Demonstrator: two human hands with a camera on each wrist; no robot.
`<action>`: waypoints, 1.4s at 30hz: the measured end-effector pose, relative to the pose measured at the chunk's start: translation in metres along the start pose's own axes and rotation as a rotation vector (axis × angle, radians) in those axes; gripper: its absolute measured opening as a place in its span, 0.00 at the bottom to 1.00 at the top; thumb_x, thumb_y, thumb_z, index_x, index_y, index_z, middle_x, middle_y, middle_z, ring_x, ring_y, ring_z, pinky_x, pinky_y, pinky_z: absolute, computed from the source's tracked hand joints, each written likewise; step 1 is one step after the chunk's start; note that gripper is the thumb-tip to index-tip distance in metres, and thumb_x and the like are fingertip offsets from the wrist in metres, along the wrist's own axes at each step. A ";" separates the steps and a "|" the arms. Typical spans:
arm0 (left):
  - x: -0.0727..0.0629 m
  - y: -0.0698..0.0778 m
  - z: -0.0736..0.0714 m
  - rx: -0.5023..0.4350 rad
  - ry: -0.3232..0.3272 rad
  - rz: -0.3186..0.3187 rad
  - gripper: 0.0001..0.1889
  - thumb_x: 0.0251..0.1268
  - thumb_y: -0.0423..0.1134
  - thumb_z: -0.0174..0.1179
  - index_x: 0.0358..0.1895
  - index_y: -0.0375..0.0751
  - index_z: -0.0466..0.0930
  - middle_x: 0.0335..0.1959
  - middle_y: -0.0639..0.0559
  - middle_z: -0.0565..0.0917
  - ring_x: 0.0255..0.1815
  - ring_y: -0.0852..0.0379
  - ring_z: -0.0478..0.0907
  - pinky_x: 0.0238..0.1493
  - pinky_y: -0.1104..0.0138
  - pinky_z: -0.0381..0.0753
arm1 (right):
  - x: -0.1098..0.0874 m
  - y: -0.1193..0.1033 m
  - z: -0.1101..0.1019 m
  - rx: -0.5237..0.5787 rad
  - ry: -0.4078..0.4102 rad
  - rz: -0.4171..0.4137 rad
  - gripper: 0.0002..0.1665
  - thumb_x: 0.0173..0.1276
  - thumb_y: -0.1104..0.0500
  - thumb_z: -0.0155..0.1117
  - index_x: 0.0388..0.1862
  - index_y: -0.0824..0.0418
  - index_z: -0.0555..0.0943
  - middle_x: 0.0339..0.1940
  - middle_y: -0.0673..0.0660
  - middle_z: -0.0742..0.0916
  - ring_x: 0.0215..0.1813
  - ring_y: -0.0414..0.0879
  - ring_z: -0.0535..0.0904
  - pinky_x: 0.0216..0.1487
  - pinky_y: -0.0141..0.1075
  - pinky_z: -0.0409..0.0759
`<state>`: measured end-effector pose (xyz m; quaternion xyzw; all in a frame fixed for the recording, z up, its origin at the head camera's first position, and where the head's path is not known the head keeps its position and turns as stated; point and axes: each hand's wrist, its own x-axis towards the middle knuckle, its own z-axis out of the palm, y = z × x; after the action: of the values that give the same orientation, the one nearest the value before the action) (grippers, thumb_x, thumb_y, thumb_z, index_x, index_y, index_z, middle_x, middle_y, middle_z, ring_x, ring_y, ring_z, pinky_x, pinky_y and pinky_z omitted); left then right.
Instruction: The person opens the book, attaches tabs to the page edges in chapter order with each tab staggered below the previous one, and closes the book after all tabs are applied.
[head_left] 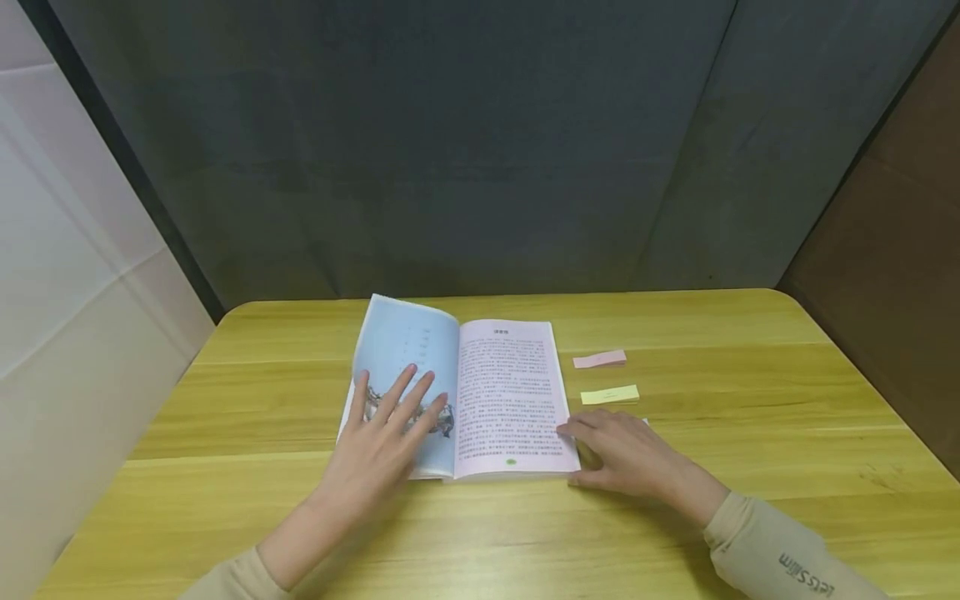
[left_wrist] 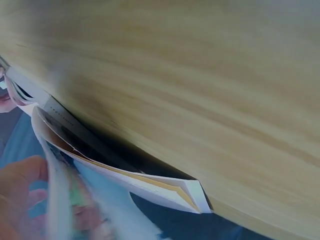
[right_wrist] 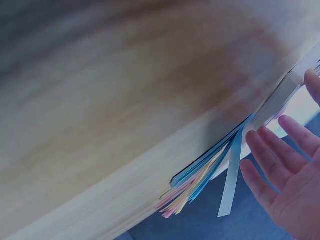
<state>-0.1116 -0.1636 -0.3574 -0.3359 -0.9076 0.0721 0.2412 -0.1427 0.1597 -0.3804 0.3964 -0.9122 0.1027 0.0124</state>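
An open book [head_left: 510,400] lies on the table, with printed text on its pink right page and a picture on its blue left page [head_left: 408,333]. My left hand [head_left: 386,437] rests on the blue page with its fingers spread. In the left wrist view, the left-hand pages [left_wrist: 135,182] bow up from the cover. My right hand [head_left: 626,450] is at the book's lower right edge, fingertips touching the page margin and thumb by the corner. The right wrist view shows this hand [right_wrist: 295,175] with its fingers loosely extended, gripping nothing.
Right of the book lie a pink sticky-note pad [head_left: 600,359] and a yellow one [head_left: 610,395]. Blue strips [right_wrist: 207,162] show beside them in the right wrist view; my right hand mostly hides these in the head view. A dark partition [head_left: 450,150] stands behind the table [head_left: 750,400].
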 end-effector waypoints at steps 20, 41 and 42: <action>0.011 0.028 0.022 -0.203 -0.119 0.090 0.23 0.42 0.33 0.61 0.49 0.40 0.74 0.47 0.43 0.74 0.46 0.45 0.73 0.41 0.58 0.75 | 0.000 0.000 0.000 0.008 0.004 -0.003 0.35 0.50 0.44 0.65 0.53 0.62 0.73 0.50 0.58 0.77 0.52 0.52 0.71 0.48 0.48 0.69; 0.027 0.032 0.023 -0.293 -0.200 0.007 0.22 0.48 0.55 0.59 0.39 0.43 0.71 0.30 0.53 0.73 0.27 0.55 0.70 0.19 0.68 0.70 | 0.000 0.000 0.000 0.012 0.013 -0.006 0.34 0.49 0.45 0.65 0.52 0.61 0.74 0.50 0.57 0.77 0.51 0.51 0.72 0.47 0.46 0.70; 0.026 0.031 0.023 -0.302 -0.193 0.006 0.22 0.48 0.56 0.60 0.39 0.43 0.72 0.31 0.52 0.73 0.27 0.55 0.70 0.19 0.68 0.70 | 0.000 0.000 0.000 0.013 0.012 -0.005 0.34 0.49 0.45 0.65 0.52 0.62 0.74 0.50 0.57 0.77 0.51 0.51 0.72 0.47 0.46 0.70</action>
<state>-0.1224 -0.1221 -0.3765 -0.3627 -0.9260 -0.0324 0.0998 -0.1432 0.1595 -0.3804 0.3984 -0.9103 0.1112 0.0157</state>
